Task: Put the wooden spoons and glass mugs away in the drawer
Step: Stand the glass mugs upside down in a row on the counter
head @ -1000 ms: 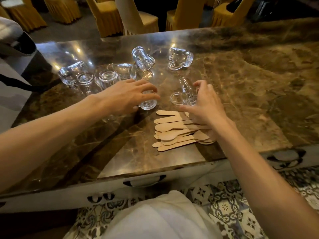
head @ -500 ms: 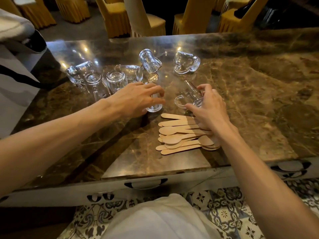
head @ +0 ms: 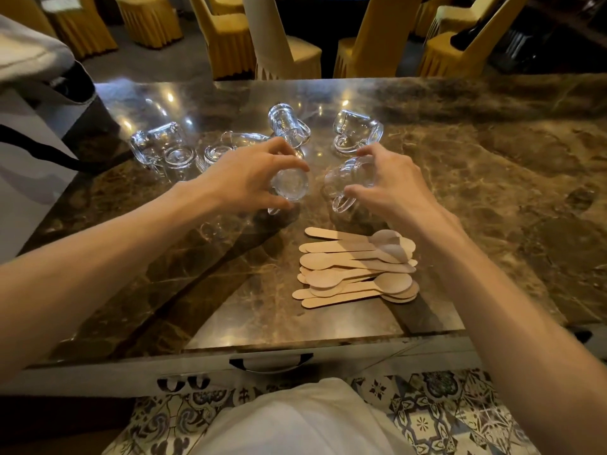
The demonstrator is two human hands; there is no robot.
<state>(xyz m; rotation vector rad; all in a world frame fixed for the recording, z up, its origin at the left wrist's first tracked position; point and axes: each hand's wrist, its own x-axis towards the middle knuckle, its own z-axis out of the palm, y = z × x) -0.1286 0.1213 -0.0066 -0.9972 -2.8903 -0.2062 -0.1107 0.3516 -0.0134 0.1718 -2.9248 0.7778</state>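
My left hand (head: 249, 178) grips a clear glass mug (head: 290, 185), held tilted above the marble counter (head: 492, 192). A second glass mug (head: 345, 182) is in my right hand (head: 391, 188), its handle pointing down toward me. Several more glass mugs lie or stand behind them: a cluster at the left (head: 164, 149), one on its side at centre (head: 287, 124) and one at the right (head: 356, 129). A pile of flat wooden spoons (head: 356, 267) rests on the counter just below my right wrist. The drawer (head: 271, 362) under the counter's front edge is closed, its dark handle showing.
A grey and black bag (head: 39, 103) sits at the counter's left end. Yellow covered chairs (head: 230, 37) stand beyond the far edge. Patterned floor tiles (head: 427, 418) and my white clothing (head: 295, 421) lie below the drawer front.
Both hands have closed on a mug each and lifted them off the counter, tilting them. The view has shifted downward, showing more of the drawer front.
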